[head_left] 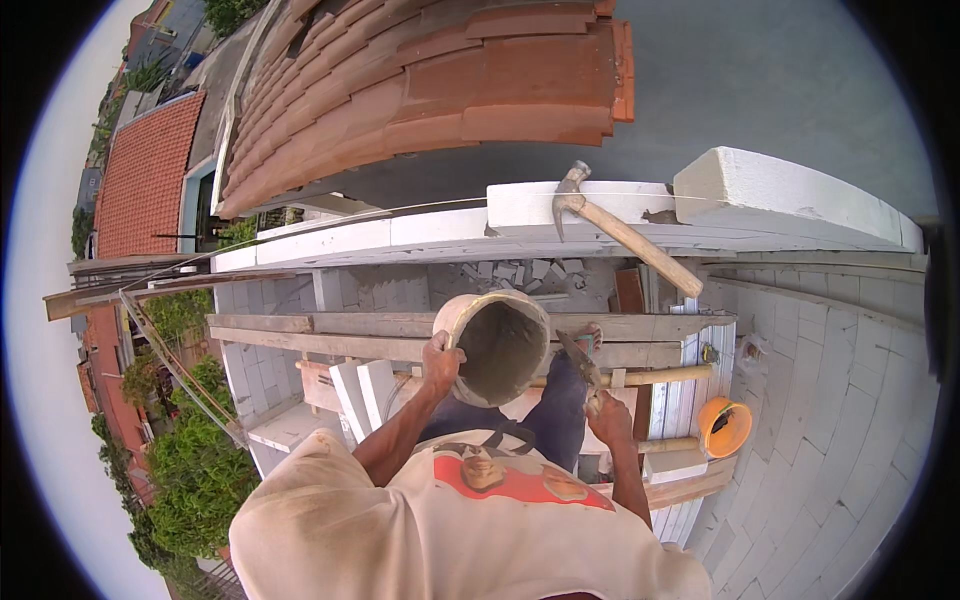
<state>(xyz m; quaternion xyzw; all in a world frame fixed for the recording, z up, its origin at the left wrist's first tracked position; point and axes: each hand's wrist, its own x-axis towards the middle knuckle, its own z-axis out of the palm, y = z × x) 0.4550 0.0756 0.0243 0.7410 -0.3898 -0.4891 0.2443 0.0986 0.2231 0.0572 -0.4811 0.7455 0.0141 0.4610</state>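
In the head view, the left hand (440, 365) is closed on the left side of a pale bucket (452, 320), its fingers curled at the rim. The bucket's mouth faces the camera, and grey mortar (505, 350) coats the inside. The right hand (608, 415), to the right of the bucket and a little lower, is folded around the handle of a trowel (580, 358); the smeared blade points up and to the left, apart from the bucket.

Between the forearms is the person's light shirt (350, 540), printed with a red panel (510, 482) carrying two pictures; any lettering on it is too small to read.

Beyond both hands runs a wall of white blocks (440, 229). A claw hammer (630, 240) lies across its top, ahead of the right hand, with the wooden handle slanting back over the near edge. A taut string (620, 195) follows the wall. Farther ahead is a roof of brown tiles (420, 90).

Wooden planks (380, 325) pass behind the bucket, beyond the left hand. Just left of that hand, white slabs (355, 395) stand tilted. Well to the right of the right hand is an orange bucket (738, 430), near a grey block wall (830, 400).
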